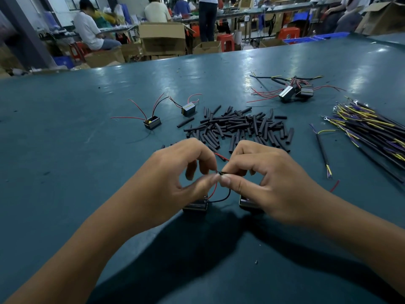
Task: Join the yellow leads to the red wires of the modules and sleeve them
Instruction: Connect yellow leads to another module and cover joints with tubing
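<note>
My left hand (175,178) and my right hand (260,178) meet at the middle of the green table (65,172). Both pinch thin wire ends between thumb and forefinger at one spot. A red wire (213,189) and a black wire (223,198) loop down from there to a small module (196,206) under my left hand. Another module (246,204) lies partly hidden under my right hand. A second red strand (221,156) sticks up between the hands. A pile of black sleeves (238,128) lies just beyond. Yellow-and-purple leads (368,128) are heaped at the right.
Two loose modules with red wires, one (152,122) and another (188,109), sit left of the sleeves. A cluster of joined modules (293,92) lies at the back right. A single black cable (323,152) and a red scrap (334,186) lie right of my hands. People work at far benches.
</note>
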Motion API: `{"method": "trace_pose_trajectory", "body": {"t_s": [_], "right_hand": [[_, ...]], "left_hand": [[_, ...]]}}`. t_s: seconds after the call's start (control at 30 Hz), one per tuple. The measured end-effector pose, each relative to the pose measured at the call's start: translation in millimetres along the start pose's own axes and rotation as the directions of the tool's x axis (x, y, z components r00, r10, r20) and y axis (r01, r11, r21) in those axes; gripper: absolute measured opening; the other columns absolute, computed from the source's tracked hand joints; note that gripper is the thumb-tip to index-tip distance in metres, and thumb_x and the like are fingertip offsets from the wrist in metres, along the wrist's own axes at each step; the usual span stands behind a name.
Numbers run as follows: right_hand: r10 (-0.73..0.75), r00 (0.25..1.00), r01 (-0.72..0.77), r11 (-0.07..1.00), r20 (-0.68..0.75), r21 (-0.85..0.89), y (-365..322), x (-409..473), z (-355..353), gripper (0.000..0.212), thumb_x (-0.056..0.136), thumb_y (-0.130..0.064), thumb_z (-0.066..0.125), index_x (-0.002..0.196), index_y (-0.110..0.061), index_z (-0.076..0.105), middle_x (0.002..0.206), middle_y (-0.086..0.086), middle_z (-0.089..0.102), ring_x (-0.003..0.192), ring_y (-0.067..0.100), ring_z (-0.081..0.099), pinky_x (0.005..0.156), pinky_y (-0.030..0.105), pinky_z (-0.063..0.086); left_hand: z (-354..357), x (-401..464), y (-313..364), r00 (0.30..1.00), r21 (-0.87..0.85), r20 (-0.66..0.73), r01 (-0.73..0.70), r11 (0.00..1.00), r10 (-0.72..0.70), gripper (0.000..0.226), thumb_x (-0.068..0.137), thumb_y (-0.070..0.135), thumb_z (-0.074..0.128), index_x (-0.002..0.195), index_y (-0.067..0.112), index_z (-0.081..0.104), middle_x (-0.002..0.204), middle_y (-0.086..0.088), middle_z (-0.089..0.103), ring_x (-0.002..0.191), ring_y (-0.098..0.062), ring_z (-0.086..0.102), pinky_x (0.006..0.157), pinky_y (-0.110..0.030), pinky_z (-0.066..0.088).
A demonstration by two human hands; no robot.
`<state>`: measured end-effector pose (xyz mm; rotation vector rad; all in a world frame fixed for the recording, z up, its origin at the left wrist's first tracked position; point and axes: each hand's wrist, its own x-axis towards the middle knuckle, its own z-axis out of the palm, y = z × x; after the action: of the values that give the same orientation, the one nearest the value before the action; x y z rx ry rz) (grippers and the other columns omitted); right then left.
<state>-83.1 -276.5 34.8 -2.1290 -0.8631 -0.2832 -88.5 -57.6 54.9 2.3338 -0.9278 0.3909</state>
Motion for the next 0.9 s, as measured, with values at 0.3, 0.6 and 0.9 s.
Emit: {"method": "trace_pose_trajectory", "body": {"t_s": [0.3, 0.6, 0.9], "right_hand": [[-0.028, 1.000, 0.027, 0.999, 0.002, 0.018, -2, 2, -1, 0.009, 0.092, -0.032, 0.063, 0.083, -0.035, 0.062, 0.082, -0.013, 0.055, 0.080, 0.003, 0.056, 0.074, 0.008, 0.038], [-0.033, 0.999, 0.033, 0.999, 0.010, 0.013, -1, 2, -1, 0.009, 0.092, -0.031, 0.063, 0.083, -0.031, 0.065, 0.083, -0.012, 0.053, 0.080, 0.005, 0.056, 0.074, 0.010, 0.038], [-0.016, 1.000, 0.016, 1.000, -0.008, -0.001, 2, 1, -2, 0.013, 0.092, -0.028, 0.065, 0.083, -0.019, 0.070, 0.082, -0.009, 0.055, 0.079, 0.006, 0.056, 0.073, 0.010, 0.039]], "left_hand": [[-4, 4, -1, 0.944, 0.412, -0.033, -0.287, 0.865, 0.329, 0.021, 0.101, 0.020, 0.058, 0.091, 0.007, 0.071, 0.091, -0.005, 0.065, 0.076, -0.030, 0.059, 0.065, -0.047, 0.049], [-1, 3, 5, 0.997, 0.089, 0.023, -0.078, 0.993, 0.076, 0.015, 0.100, 0.027, 0.053, 0.087, 0.019, 0.056, 0.082, 0.016, 0.051, 0.073, -0.008, 0.046, 0.069, -0.028, 0.041], [4, 2, 3, 0.916, -0.528, 0.165, 0.395, 0.751, -0.366, 0.015, 0.088, 0.032, 0.065, 0.078, 0.021, 0.063, 0.068, 0.002, 0.052, 0.055, -0.008, 0.042, 0.055, -0.021, 0.034]]}}
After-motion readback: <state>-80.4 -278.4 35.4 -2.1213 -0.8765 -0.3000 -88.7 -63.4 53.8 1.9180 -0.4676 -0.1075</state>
